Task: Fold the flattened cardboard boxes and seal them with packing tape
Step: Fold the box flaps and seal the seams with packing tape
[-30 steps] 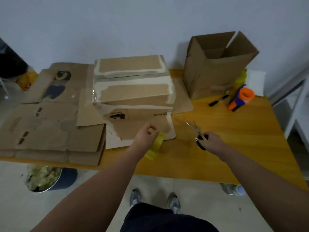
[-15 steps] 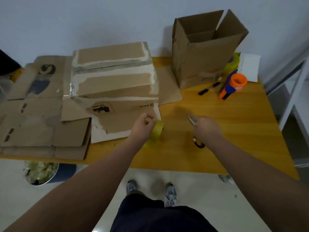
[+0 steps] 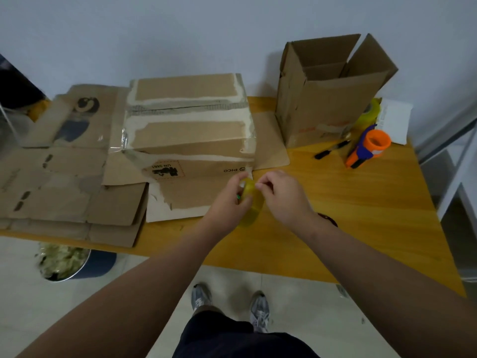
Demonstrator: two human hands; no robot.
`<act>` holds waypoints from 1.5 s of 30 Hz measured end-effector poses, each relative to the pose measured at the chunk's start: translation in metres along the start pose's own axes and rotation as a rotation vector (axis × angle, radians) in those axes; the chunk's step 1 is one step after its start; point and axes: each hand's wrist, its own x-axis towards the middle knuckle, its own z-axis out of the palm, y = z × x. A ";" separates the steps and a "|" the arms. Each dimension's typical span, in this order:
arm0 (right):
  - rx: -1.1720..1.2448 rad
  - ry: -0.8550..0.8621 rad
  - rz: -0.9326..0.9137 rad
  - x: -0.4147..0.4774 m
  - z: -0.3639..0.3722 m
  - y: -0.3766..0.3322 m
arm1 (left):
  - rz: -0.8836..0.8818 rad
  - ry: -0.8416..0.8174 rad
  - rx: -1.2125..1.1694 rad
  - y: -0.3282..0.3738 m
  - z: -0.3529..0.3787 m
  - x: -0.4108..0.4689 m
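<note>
the left hand [image 3: 229, 204] is gripping the yellow tape roll [image 3: 254, 211] over the table [image 3: 361, 202], just near the folded box [image 3: 188, 135], while the right hand [image 3: 284, 200] is pinching its top with curled fingers, probably risking a split, crooked tape end.

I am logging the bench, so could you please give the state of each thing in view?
tape roll, held on edge.
left hand, grips the tape roll.
right hand, pinches the roll's rim.
middle box, folded, top flaps closed.
rear box, upright, flaps open.
flat cardboard, unfolded, stacked.
tape dispenser, set down, untouched.
</note>
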 end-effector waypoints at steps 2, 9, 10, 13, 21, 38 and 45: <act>-0.024 -0.015 -0.046 -0.005 0.000 -0.007 | -0.015 0.042 0.039 -0.006 -0.002 -0.002; 0.129 -0.063 0.102 0.003 -0.017 -0.007 | 0.025 0.040 -0.061 0.001 0.000 -0.011; 0.149 -0.058 0.110 0.006 -0.021 -0.010 | 0.030 0.045 -0.101 0.005 0.000 -0.010; 0.345 -0.050 0.171 0.013 -0.037 -0.013 | 0.038 0.025 -0.164 0.015 -0.002 -0.009; 0.445 -0.064 0.001 0.009 -0.045 -0.016 | 0.047 0.084 -0.201 0.023 -0.004 -0.012; -0.321 -0.156 -0.033 -0.004 -0.034 0.031 | 0.106 0.020 0.177 0.025 0.011 -0.002; -0.495 -0.409 0.311 -0.013 -0.055 0.069 | 0.352 -0.194 0.813 0.003 0.054 0.029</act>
